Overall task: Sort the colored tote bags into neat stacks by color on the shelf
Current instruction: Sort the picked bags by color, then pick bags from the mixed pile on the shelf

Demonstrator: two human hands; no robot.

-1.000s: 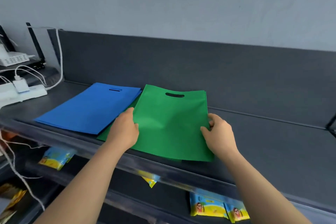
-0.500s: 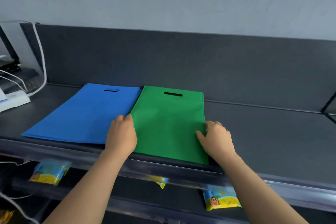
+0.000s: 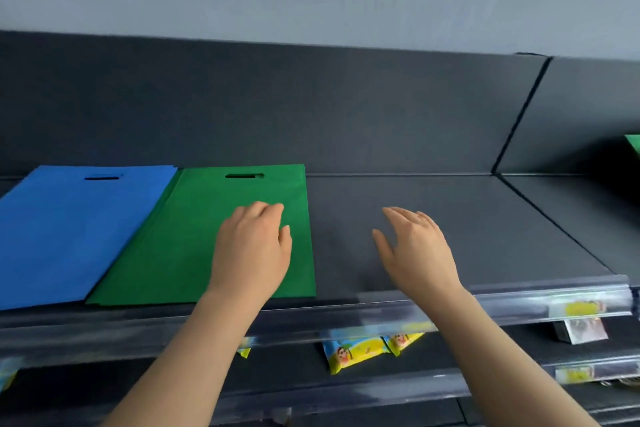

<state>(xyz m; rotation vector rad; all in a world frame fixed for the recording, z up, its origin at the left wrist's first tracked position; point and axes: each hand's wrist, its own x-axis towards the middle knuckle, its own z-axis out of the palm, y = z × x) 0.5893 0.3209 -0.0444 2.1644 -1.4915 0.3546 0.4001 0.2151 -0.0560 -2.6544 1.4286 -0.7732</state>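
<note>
A stack of green tote bags (image 3: 194,236) lies flat on the dark shelf (image 3: 450,225), handle slot toward the back. Beside it on the left lies a stack of blue tote bags (image 3: 69,229), its right edge over the green stack's left edge. My left hand (image 3: 251,250) rests palm down on the right half of the green stack, fingers loosely bent, holding nothing. My right hand (image 3: 415,246) hovers over the bare shelf to the right of the green stack, fingers spread and empty. A corner of another green bag (image 3: 633,146) shows at the far right edge.
A clear plastic rail (image 3: 519,298) runs along the shelf's front edge. Yellow and blue snack packets (image 3: 360,350) hang on the lower shelf below. A dark back panel (image 3: 311,107) stands behind the bags, and a divider seam (image 3: 519,114) splits off the right-hand shelf section.
Both hands let go of the green stack's side edges. My left hand moved onto the top of the green stack; my right hand lifted off to the right. The view has swung right.
</note>
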